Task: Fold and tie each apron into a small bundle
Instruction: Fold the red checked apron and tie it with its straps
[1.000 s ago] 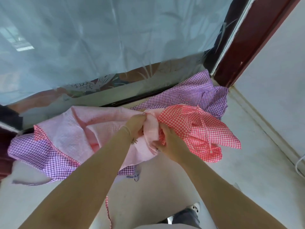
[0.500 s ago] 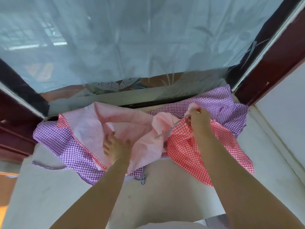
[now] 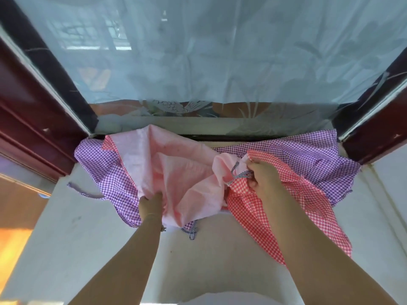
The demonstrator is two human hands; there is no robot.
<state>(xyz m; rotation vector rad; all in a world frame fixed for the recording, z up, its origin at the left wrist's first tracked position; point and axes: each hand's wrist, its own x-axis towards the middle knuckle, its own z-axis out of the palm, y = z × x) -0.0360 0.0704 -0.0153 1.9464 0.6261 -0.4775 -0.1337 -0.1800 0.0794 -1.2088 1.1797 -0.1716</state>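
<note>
Right hand (image 3: 262, 179) grips a bunched fold of the red checked apron (image 3: 264, 214) together with a striped cord (image 3: 239, 176), fingers curled round both; the cord loops out just left of the knuckles. Left hand (image 3: 150, 203) is closed on the pale pink underside (image 3: 171, 170) of the same apron, fingers buried in the cloth so only the back of the hand shows. The pink cloth spreads out ahead of the left hand and across to the right hand; the red checked side hangs down under and to the right of the right forearm, over the tabletop's edge. A purple checked apron (image 3: 308, 155) lies flat under it all on the white tabletop (image 3: 114, 249), showing beyond the right hand and also left of the left hand. A purple strap (image 3: 83, 191) trails out left of the left hand. Another bit of striped cord (image 3: 191, 231) dangles between the two forearms, just past the left wrist. Beyond both hands, a frosted glass pane (image 3: 198, 62) set in a dark red frame (image 3: 33, 106).
</note>
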